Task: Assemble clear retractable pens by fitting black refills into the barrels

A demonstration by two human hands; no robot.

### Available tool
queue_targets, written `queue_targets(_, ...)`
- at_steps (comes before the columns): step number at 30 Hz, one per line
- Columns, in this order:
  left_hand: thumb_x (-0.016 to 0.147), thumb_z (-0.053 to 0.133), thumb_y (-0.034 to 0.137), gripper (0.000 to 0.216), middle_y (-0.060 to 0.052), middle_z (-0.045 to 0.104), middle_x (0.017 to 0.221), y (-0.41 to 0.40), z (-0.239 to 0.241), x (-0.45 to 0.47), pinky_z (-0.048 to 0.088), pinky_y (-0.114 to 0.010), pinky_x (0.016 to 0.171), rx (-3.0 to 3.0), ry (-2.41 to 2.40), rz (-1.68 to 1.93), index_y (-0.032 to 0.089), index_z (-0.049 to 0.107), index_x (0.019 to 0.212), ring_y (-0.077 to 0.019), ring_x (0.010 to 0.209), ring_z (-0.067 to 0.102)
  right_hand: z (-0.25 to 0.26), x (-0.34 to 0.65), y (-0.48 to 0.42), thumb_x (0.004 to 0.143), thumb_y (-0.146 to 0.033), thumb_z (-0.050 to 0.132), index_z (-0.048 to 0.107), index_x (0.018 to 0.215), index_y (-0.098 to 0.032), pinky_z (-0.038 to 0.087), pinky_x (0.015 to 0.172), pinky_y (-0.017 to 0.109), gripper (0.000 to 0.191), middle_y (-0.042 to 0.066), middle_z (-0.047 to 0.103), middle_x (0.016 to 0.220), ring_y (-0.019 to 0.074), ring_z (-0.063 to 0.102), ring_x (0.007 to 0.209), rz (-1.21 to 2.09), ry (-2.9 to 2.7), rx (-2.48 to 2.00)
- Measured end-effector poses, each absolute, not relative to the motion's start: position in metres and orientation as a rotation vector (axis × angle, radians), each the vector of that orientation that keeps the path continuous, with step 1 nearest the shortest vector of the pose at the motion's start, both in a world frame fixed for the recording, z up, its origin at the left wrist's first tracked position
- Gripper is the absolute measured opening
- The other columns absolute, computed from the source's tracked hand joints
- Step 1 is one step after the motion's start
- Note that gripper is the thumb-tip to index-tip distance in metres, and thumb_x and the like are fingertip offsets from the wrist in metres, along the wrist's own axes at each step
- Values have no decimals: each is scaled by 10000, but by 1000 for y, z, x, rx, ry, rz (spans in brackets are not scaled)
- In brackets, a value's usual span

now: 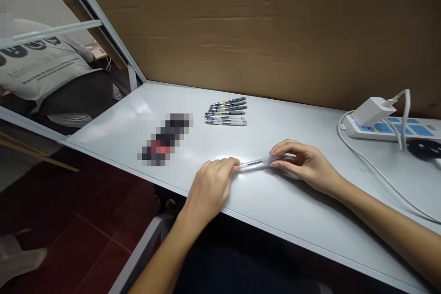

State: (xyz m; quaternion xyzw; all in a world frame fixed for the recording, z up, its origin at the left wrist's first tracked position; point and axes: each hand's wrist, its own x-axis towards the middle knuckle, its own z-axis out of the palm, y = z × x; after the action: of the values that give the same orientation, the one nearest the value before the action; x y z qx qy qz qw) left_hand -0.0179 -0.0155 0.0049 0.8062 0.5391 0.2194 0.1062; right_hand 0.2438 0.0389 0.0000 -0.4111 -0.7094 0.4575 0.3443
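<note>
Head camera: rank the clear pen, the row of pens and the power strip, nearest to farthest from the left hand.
1. Clear pen, its end pinched by the left hand.
2. Row of pens, farther back on the table.
3. Power strip, far right, by the cardboard wall.

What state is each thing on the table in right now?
Pen: level, low over the table, gripped at both ends.
Left hand: pinching one end of the pen.
Right hand: fingers closed on the other end.
Spare pens: lying side by side, untouched.
Charger: plugged into the power strip, cable attached.
</note>
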Motion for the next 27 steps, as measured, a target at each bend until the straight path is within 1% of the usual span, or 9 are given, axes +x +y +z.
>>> queue_targets(2,1085,358,214,284,-22,759,931,-16,5,-18,459,-325,736,2377,1583,657,206,638,1036,-194,808,692,2,244,38,917,-495,713,753,1088,-249,557,708,328,302,70,737,1041,212,681,851,1246,-1880,-1119)
queue_targets(5,1090,346,226,300,-27,761,940,-15,6,-19,468,-322,754,2387,1566,659,204,641,1040,-190,828,700,4,244,38,990,-512,605,756,1168,-249,540,673,327,351,47,745,894,187,662,730,1312,-1945,-1171)
queue_targets(7,1080,349,203,295,-28,762,949,-15,6,-19,472,-321,765,2385,1557,662,204,642,1046,-189,846,705,3,244,38,984,-487,623,780,1119,-247,553,699,339,316,51,754,872,204,686,767,1280,-1953,-1132)
queue_targets(9,1064,355,169,289,-23,762,949,-15,6,-18,471,-320,763,2373,1554,666,206,641,1050,-188,845,706,0,244,39,958,-441,671,802,1012,-251,574,746,360,238,68,774,950,229,713,852,1194,-1922,-1056)
queue_targets(12,1051,367,157,280,-9,748,865,-16,7,-18,461,-319,724,2358,1586,654,209,642,1057,-190,771,688,-3,243,40,925,-412,715,806,896,-259,596,790,376,181,77,779,1023,256,725,953,1107,-1830,-995)
queue_targets(14,1049,372,162,277,-3,741,836,-16,6,-19,453,-314,697,2317,1667,673,215,644,1048,-191,727,669,-3,245,41,917,-436,724,802,941,-264,602,750,363,190,73,776,1015,245,725,911,1106,-1763,-1061)
queue_targets(18,1044,398,159,250,-16,752,943,-15,5,-23,446,-297,685,2088,1966,802,216,641,1060,-198,787,681,-1,253,46,951,-500,671,768,1061,-260,571,668,341,281,52,752,908,212,696,774,1002,-1729,-1260)
queue_targets(23,1062,436,224,210,-23,724,943,-12,4,-23,391,-303,629,2075,2160,692,220,646,1053,-210,748,657,-4,262,60,958,-453,669,762,993,-252,558,734,379,224,66,772,1007,255,712,898,713,-1993,-1339)
queue_targets(27,1068,445,240,198,-23,706,959,-11,3,-21,409,-306,655,2186,2098,715,221,642,1056,-210,778,658,-7,265,64,989,-362,628,736,1067,-258,546,912,453,170,76,749,1081,278,677,1040,521,-2198,-1260)
